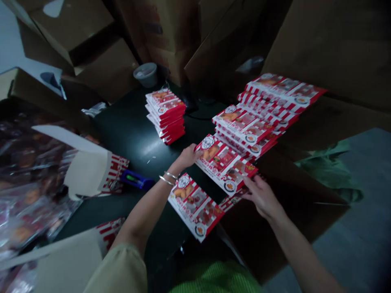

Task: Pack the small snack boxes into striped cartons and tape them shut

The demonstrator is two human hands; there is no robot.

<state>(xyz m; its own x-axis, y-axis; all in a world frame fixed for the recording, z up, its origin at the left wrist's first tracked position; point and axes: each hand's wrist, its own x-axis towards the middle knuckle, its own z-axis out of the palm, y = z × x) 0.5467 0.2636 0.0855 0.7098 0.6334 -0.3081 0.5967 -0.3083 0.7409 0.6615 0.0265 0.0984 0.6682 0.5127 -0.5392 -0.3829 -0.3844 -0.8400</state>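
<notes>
My left hand [188, 156] grips the left end of a flat red-and-white printed box [224, 165] with food pictures on its face. At its other end, my right hand [259, 194] has its fingers and thumb closed on the edge. The held box is tilted beside a stepped pile of matching boxes [247, 124], whose lower part I cannot fully see. Another such box [195, 205] lies nearer to me, below my left wrist. A squared-up stack of small red-and-white packs [166, 114] stands farther back on the dark table [128, 118].
Left of my arm are an open striped carton [91, 173], a blue tool [137, 180] and many clear-wrapped packets [27, 203]. A lidded grey tub [146, 75] stands at the back. Large brown cardboard boxes [336, 49] crowd the far side and right; green plastic [332, 171] lies at right.
</notes>
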